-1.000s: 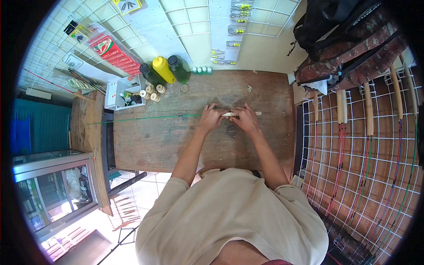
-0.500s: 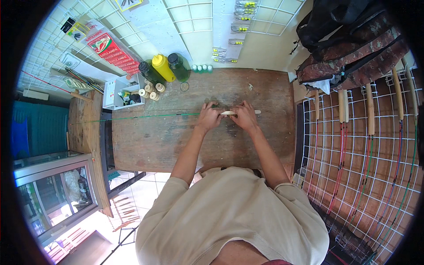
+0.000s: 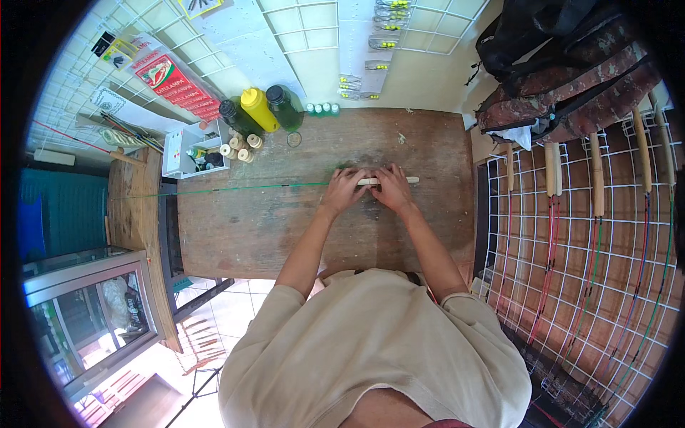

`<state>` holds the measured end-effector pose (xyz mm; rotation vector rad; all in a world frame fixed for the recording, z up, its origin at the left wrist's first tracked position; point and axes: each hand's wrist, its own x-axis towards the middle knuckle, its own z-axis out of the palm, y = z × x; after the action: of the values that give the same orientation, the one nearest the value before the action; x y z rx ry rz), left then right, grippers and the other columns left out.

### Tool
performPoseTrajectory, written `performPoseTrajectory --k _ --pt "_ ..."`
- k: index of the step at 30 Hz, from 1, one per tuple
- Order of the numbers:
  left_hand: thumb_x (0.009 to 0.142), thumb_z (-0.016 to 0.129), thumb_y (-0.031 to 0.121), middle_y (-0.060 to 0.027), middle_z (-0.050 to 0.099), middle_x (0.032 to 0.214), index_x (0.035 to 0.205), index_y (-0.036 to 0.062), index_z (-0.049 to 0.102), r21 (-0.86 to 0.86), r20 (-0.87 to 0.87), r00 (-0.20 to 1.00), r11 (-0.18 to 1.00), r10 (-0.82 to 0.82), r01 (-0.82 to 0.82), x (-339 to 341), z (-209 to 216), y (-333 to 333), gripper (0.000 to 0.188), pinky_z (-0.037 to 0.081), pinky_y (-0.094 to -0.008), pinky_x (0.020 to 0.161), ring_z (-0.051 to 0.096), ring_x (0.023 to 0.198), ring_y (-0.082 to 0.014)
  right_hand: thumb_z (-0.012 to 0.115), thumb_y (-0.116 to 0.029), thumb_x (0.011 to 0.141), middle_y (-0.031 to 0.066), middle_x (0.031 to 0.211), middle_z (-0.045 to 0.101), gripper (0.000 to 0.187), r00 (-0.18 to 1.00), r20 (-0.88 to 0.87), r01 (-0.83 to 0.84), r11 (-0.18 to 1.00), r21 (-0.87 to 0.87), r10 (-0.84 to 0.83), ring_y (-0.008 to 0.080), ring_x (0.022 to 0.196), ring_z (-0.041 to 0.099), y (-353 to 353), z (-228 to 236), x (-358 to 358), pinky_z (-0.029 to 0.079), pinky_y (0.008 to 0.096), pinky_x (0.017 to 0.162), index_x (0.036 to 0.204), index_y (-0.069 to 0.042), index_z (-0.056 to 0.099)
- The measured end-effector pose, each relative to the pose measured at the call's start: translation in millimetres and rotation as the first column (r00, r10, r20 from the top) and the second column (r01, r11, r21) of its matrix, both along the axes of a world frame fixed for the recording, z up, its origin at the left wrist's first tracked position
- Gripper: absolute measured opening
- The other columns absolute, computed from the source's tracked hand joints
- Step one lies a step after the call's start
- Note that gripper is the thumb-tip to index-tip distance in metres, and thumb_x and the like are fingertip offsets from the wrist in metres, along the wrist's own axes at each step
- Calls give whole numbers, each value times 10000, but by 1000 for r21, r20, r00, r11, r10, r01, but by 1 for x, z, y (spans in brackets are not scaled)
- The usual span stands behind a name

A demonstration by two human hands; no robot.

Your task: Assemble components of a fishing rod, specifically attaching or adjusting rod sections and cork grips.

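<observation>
A thin green fishing rod [image 3: 242, 187] lies across the wooden table, its shaft reaching left past the table edge. Its pale handle [image 3: 368, 181] shows between my hands, and its butt end sticks out to the right. My left hand [image 3: 343, 189] is closed around the rod where the green shaft meets the handle. Right beside it, my right hand [image 3: 390, 187] is closed on the handle, fingers curled over it. The fingertips of both hands are partly hidden, and the two hands nearly touch.
Beyond my left hand stand wooden spools [image 3: 241, 148], a white box [image 3: 194, 148], dark bottles [image 3: 283, 108] and a yellow squeeze bottle [image 3: 258, 109]. Small vials [image 3: 322, 109] line the wall. Several rods with wooden handles [image 3: 597, 175] hang on a white grid at right, below a camouflage bag [image 3: 567, 93].
My left hand has shifted slightly right, closer to my right hand, and its fingers lie flatter over the rod. The handle section between the hands looks turned a little. The view shifts slightly.
</observation>
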<state>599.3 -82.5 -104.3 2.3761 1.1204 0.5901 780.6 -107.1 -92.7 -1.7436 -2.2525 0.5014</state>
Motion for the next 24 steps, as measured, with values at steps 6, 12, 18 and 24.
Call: performPoseTrajectory --k 6,12,18,24 --pt "798 689 255 -41 656 1073 1102 168 603 82 -52 999 997 -6 11 10 8 -1 328 396 -411 859 524 1102 -267 738 -195 694 94 1076 597 396 999 -29 25 997 67 -23 320 1084 481 -4 -6 4 392 463 947 1027 -24 610" --pt "772 706 320 -10 647 1066 1068 167 639 118 -144 988 992 52 -35 15 9 -2 340 402 -425 875 504 1112 -254 732 -174 704 123 1109 575 404 998 -52 46 998 52 -43 330 1101 472 -5 -9 2 401 433 951 1049 -9 604" --pt "764 708 336 3 606 1090 1071 161 645 128 -265 962 991 68 -35 14 5 -1 359 409 -443 871 473 1135 -245 720 -173 718 148 1143 559 430 997 -65 49 999 4 -48 340 1125 456 -4 -15 1 394 436 975 1095 -10 592" --pt "756 708 335 -2 582 1117 1075 153 649 24 -305 952 1000 16 -9 12 6 8 372 390 -482 902 436 1183 -253 711 -167 717 140 1141 561 430 994 -105 20 999 34 -16 345 1126 453 -4 -17 3 400 436 969 1101 -25 582"
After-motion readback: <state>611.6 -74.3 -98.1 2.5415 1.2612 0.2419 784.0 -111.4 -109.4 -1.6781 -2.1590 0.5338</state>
